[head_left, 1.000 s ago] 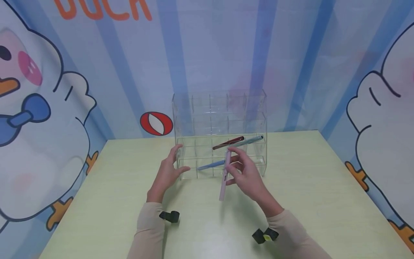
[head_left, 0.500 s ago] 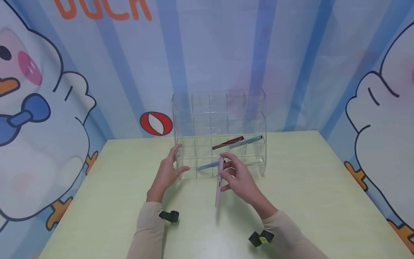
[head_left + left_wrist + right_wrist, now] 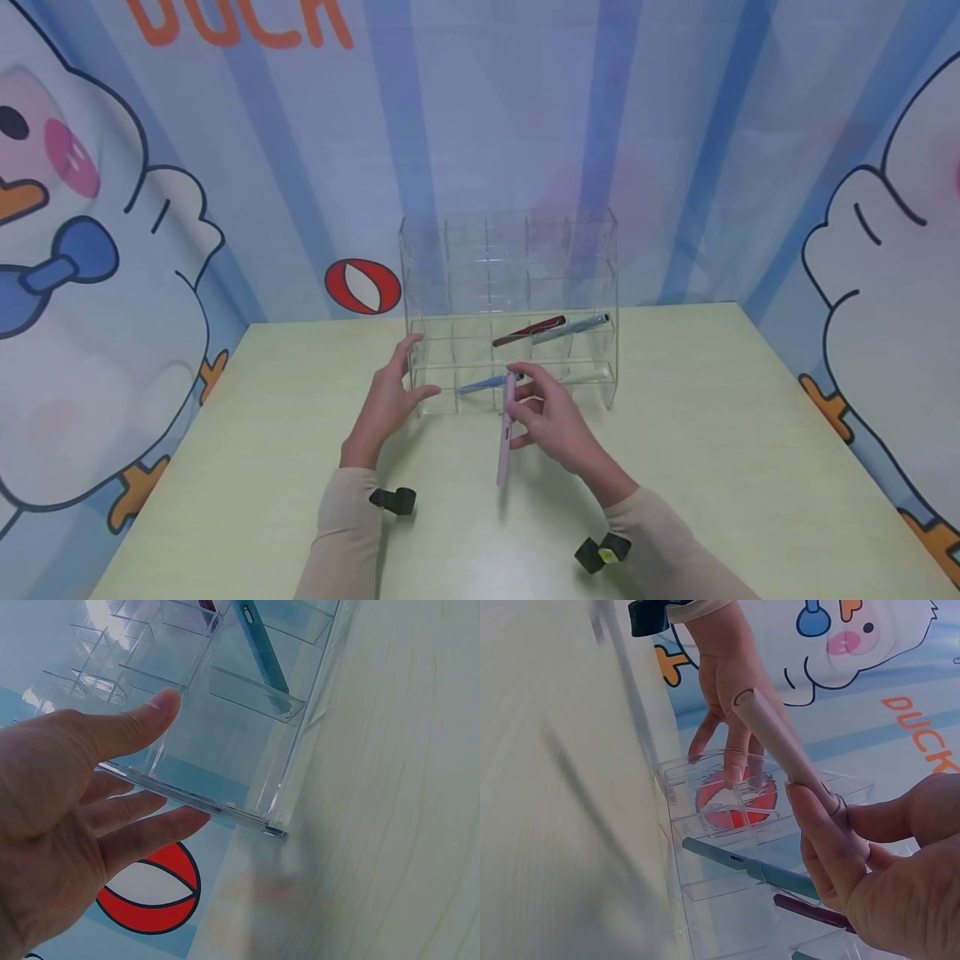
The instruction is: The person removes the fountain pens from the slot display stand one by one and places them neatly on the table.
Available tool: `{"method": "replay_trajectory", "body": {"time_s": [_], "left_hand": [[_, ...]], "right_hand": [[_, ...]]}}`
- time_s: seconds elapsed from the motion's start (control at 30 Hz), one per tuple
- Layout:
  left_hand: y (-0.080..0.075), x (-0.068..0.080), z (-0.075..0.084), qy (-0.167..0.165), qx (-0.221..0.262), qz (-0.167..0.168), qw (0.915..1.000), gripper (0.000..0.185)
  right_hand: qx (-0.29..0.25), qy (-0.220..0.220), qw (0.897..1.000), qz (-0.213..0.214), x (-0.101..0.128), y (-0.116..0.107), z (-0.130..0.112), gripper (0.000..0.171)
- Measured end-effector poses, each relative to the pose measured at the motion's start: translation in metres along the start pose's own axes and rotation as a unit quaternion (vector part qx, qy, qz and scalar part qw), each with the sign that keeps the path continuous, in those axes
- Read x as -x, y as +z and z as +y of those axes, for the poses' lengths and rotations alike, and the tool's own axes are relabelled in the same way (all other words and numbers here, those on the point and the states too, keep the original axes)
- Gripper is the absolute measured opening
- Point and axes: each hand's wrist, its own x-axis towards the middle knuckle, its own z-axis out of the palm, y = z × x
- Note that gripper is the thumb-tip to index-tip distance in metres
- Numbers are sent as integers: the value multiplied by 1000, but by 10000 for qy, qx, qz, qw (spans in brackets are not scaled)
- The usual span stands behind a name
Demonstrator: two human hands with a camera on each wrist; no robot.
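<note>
A clear acrylic organizer [image 3: 592,229] with several compartments stands at the back of the table. My left hand [image 3: 386,400] rests with straight fingers against its left front corner [image 3: 274,825]. My right hand [image 3: 551,417] pinches a pink pen [image 3: 506,433] near its far end, just in front of the lowest row; the pen [image 3: 787,750] slants back toward me. A blue pen [image 3: 483,383] lies in the lowest row, also seen as the blue pen [image 3: 750,866] in the right wrist view. A dark red pen [image 3: 528,331] and a grey-blue pen [image 3: 573,327] lie in the row above.
The organizer stands on a pale green table [image 3: 712,433], with a cartoon duck backdrop [image 3: 112,208] around it. Black wrist straps [image 3: 393,500] sit on both sleeves.
My right hand has carried the pink pen a little left and down, closer to the lowest row of the organizer. My left hand has not moved.
</note>
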Motion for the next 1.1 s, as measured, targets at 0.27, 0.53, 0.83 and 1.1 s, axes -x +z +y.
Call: {"method": "replay_trajectory", "body": {"time_s": [0.27, 0.53, 0.83, 1.1], "left_hand": [[1, 0, 0, 76, -29, -17, 10000, 87], [1, 0, 1, 17, -56, -15, 10000, 88], [0, 0, 2, -3, -79, 5, 10000, 87], [0, 0, 2, 7, -118, 38, 9999, 87]], "right_hand": [[-78, 245, 9996, -101, -1, 2, 4, 51], [-16, 378, 9988, -300, -2, 4, 11, 53], [79, 447, 9981, -423, -5, 7, 19, 53], [261, 608, 9962, -571, -9, 8, 30, 52]]}}
